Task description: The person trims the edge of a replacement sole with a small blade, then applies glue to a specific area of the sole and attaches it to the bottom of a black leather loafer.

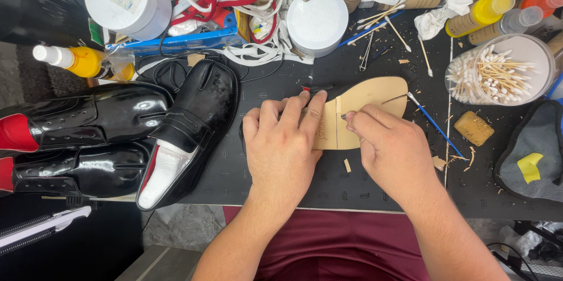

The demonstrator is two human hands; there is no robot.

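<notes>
While left hand presses sole, bowl holding cotton swabs

Left of my cotton-swab tub: white round lid, black shoes, yellow bottle; below it, a tan sponge.

Both forearms are bare, no sleeves showing, no watch or rings that I can spot on the left hand or right hand. Short fingernails. Down by the lap there's dark maroon clothing.
</notes>
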